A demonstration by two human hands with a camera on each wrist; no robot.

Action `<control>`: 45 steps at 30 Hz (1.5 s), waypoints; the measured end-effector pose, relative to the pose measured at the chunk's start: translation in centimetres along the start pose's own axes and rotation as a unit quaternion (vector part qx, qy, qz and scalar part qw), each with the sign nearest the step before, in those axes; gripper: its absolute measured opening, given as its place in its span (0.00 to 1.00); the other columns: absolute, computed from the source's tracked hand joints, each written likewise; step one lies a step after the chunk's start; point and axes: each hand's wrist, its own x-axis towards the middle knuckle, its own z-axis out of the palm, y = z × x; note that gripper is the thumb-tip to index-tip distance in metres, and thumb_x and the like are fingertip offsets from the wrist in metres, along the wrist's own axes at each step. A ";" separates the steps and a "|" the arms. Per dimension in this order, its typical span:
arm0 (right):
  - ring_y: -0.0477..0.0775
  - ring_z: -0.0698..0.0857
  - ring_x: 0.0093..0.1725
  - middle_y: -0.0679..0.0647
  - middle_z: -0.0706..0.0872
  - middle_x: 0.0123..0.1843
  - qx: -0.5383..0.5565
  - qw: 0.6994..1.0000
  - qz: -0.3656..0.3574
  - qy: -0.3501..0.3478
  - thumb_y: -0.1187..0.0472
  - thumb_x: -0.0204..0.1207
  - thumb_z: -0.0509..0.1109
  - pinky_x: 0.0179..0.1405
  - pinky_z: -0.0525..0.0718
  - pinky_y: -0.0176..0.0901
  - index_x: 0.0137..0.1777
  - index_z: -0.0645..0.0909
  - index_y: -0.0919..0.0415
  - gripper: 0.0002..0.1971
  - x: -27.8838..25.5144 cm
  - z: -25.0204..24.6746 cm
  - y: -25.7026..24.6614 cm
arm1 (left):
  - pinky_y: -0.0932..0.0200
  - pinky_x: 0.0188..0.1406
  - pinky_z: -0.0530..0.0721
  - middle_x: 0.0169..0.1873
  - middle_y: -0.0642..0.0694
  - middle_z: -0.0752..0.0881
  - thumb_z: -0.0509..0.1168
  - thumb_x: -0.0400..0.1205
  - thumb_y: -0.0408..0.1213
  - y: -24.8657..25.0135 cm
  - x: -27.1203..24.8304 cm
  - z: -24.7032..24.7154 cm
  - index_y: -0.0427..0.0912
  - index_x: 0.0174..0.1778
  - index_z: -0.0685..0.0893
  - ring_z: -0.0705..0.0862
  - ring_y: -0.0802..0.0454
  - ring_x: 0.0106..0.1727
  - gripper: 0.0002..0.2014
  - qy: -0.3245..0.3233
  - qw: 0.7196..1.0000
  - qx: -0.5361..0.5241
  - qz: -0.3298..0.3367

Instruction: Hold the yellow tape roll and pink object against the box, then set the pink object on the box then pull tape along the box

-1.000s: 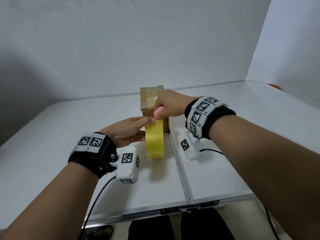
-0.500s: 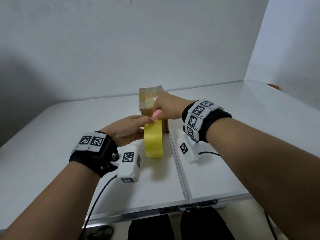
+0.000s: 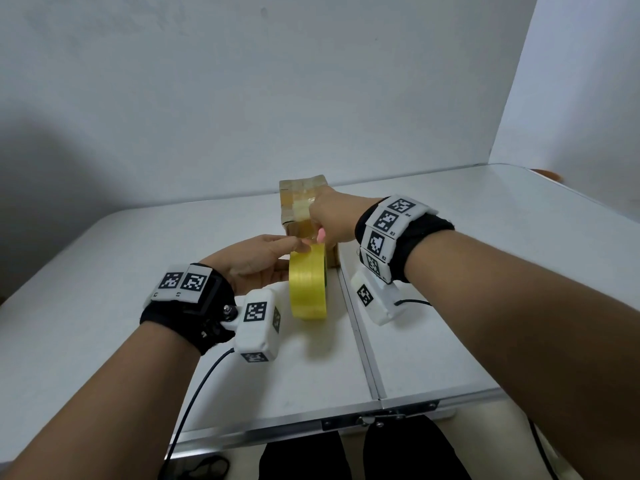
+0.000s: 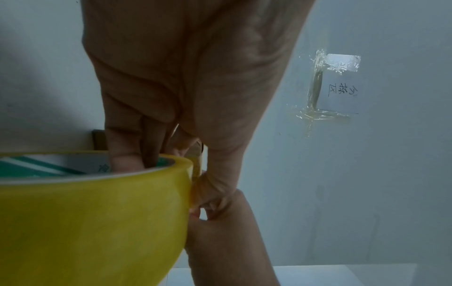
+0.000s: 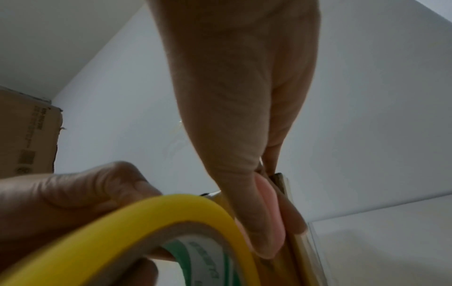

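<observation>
In the head view, a yellow tape roll (image 3: 309, 284) is held upright on its edge at the middle of the white counter (image 3: 104, 306). The left hand (image 3: 252, 263) is placed at 9 o'clock of the roll, with its fingers stretched to the top rim. The right hand (image 3: 332, 220) is seen at 12 o'clock of the roll, and a strip of tape end is pinched between its thumb and finger. A cardboard box (image 3: 299, 206), covered with tape, stands just behind the roll, partly hidden by the right hand.

In the left wrist view, the fingers (image 4: 124, 154) of the left hand are put inside the core of the tape roll (image 4: 93, 222), curled over its rim, and the thumb is pressed on the outer side. The right hand (image 4: 227, 241) is touching the roll's edge at 3 o'clock.

In the right wrist view, the thumb and fingers (image 5: 269, 222) of the right hand are pressed together on the thin tape strip (image 5: 300, 241). The roll (image 5: 171, 218) is at 7 o'clock, gripped by the left hand (image 5: 73, 193). The box (image 5: 26, 135) is at 9 o'clock.
</observation>
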 end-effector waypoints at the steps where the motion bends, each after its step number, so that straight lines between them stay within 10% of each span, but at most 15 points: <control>1: 0.57 0.87 0.50 0.59 0.85 0.45 -0.010 1.000 -0.002 -0.001 0.62 0.76 0.69 0.35 0.78 0.40 0.36 0.83 0.65 0.09 0.0 0.1 0.1 | 0.61 0.53 0.88 0.52 0.44 0.91 0.65 0.81 0.33 0.0 -0.1 0.0 0.40 0.58 0.87 0.89 0.51 0.49 0.11 -0.001 1.000 -0.003 -0.001; 4: 0.61 0.85 0.61 0.64 0.85 0.56 -0.020 1.000 -0.010 -0.002 0.62 0.74 0.72 0.46 0.83 0.44 0.38 0.82 0.63 0.05 0.1 0.4 0.4 | 0.63 0.47 0.89 0.50 0.45 0.92 0.65 0.82 0.33 0.1 -0.1 0.0 0.39 0.58 0.87 0.90 0.53 0.45 0.11 -0.001 1.000 -0.003 -0.001; 15: 0.66 0.85 0.53 0.56 0.75 0.33 0.065 0.998 0.008 0.005 0.64 0.70 0.67 0.40 0.79 0.46 0.22 0.68 0.59 0.17 -0.5 0.4 0.1 | 0.65 0.43 0.88 0.45 0.47 0.92 0.64 0.82 0.32 -0.2 -1.7 -1.0 0.38 0.61 0.87 0.90 0.56 0.40 0.14 -0.001 1.000 0.023 -0.009; 18: 0.59 0.75 0.35 0.59 0.73 0.30 0.134 0.990 0.005 0.030 0.61 0.72 0.67 0.30 0.68 0.43 0.28 0.75 0.69 0.15 -1.0 -0.1 0.5 | 0.63 0.48 0.89 0.51 0.43 0.90 0.64 0.80 0.27 0.1 -2.1 -1.9 0.35 0.62 0.86 0.88 0.50 0.47 0.15 0.035 0.999 -0.006 0.008; 21: 0.59 0.78 0.37 0.61 0.82 0.35 0.184 0.973 -0.006 0.136 0.54 0.75 0.67 0.35 0.72 0.46 0.42 0.83 0.74 0.18 -2.0 -1.4 0.9 | 0.60 0.48 0.90 0.56 0.39 0.90 0.66 0.81 0.30 0.5 -2.2 -3.1 0.32 0.63 0.85 0.88 0.45 0.49 0.14 0.100 0.994 -0.029 0.032; 25: 0.60 0.85 0.46 0.60 0.90 0.45 0.271 0.931 0.034 0.241 0.56 0.77 0.64 0.43 0.78 0.48 0.49 0.87 0.67 0.14 -1.9 -1.3 1.0 | 0.64 0.38 0.86 0.50 0.42 0.88 0.65 0.83 0.35 0.4 -2.0 -4.3 0.36 0.61 0.86 0.86 0.50 0.43 0.13 0.212 0.973 0.020 0.087; 32: 0.51 0.89 0.50 0.56 0.85 0.62 0.440 0.855 0.124 0.245 0.59 0.80 0.64 0.44 0.81 0.36 0.66 0.78 0.61 0.16 1.4 -0.6 1.7 | 0.48 0.56 0.85 0.56 0.40 0.87 0.65 0.83 0.33 0.0 -0.9 -6.4 0.42 0.56 0.89 0.84 0.47 0.47 0.09 0.308 0.936 0.072 0.157; 36: 0.55 0.88 0.47 0.62 0.87 0.60 0.483 0.835 0.148 0.219 0.61 0.78 0.67 0.40 0.86 0.43 0.61 0.78 0.62 0.13 3.0 -0.2 1.8 | 0.46 0.65 0.81 0.58 0.48 0.84 0.63 0.82 0.34 0.1 -0.1 -7.5 0.52 0.48 0.91 0.83 0.47 0.60 0.11 0.365 0.894 0.186 0.181; 40: 0.58 0.86 0.59 0.59 0.86 0.61 0.496 0.829 0.170 0.195 0.59 0.76 0.69 0.61 0.86 0.51 0.61 0.83 0.62 0.15 4.3 0.7 1.9 | 0.62 0.59 0.71 0.63 0.44 0.80 0.60 0.84 0.33 0.8 1.0 -7.7 0.41 0.56 0.90 0.79 0.47 0.64 0.13 0.379 0.846 0.333 0.175; 45: 0.52 0.82 0.51 0.53 0.86 0.47 0.484 0.842 0.160 0.177 0.55 0.77 0.67 0.53 0.79 0.44 0.54 0.88 0.66 0.16 4.7 1.7 1.9 | 0.56 0.62 0.72 0.67 0.36 0.79 0.51 0.88 0.51 2.7 2.4 -6.3 0.33 0.59 0.87 0.79 0.40 0.66 0.27 0.309 0.838 0.438 0.102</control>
